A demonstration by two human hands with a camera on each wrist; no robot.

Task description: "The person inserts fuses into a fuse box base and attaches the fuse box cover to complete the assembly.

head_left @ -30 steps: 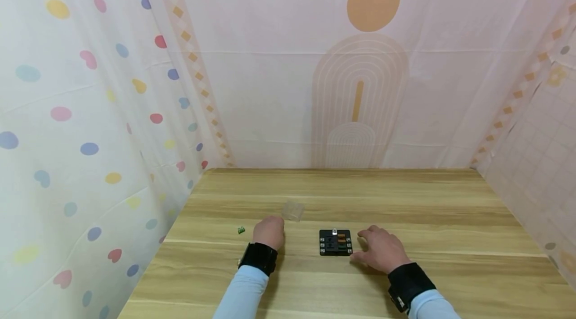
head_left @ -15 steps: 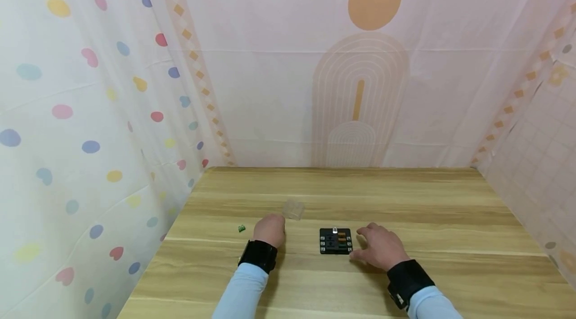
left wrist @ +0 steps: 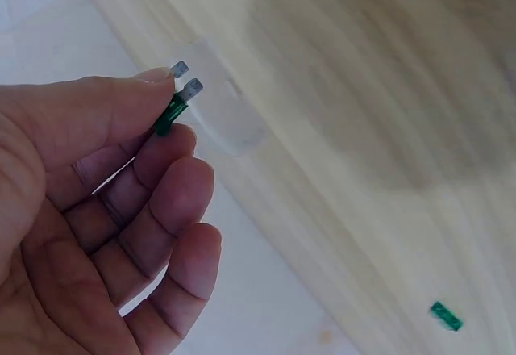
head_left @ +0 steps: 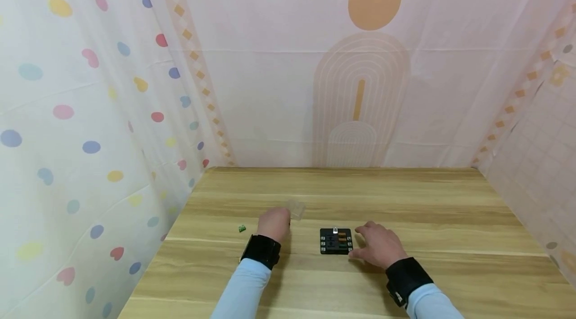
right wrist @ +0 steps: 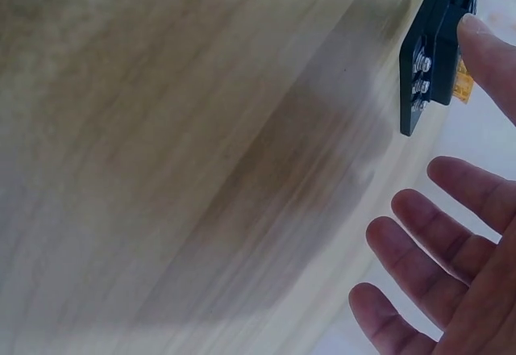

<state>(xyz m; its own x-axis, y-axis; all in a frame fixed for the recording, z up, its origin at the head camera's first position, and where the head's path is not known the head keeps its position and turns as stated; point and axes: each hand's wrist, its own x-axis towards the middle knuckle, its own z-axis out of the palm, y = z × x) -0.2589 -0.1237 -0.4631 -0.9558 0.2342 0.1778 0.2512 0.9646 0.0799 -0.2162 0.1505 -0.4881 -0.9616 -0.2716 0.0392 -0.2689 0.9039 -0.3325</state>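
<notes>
With my left grip (head_left: 273,224) I am pinching a green fuse (left wrist: 169,115) between thumb and forefinger, the other 3 fingers curling loosely beneath. To be handling it well, I judge, I should be squeezing only the plastic body, lightly enough not to twist it, so that the 2 prongs (left wrist: 192,89) are pointing outward, bare and level. My right grip (head_left: 381,246) is spreading open, holding nothing, its thumb lying right at the edge of the fuse box (head_left: 330,250); I cannot tell if it is touching. Any bracing should be gentle, as the box is probably sliding easily. The held fuse is showing glossy green plastic and flat grey metal. The box is looking black, squarish and stepped, carrying shiny screws (head_left: 322,243) and orange fuses (head_left: 342,235). A clear cover (head_left: 297,209) is lying just beyond my left grip, and 1 loose green fuse (head_left: 242,228) is resting to its left on the streaky wood-grain bench (head_left: 405,194).
</notes>
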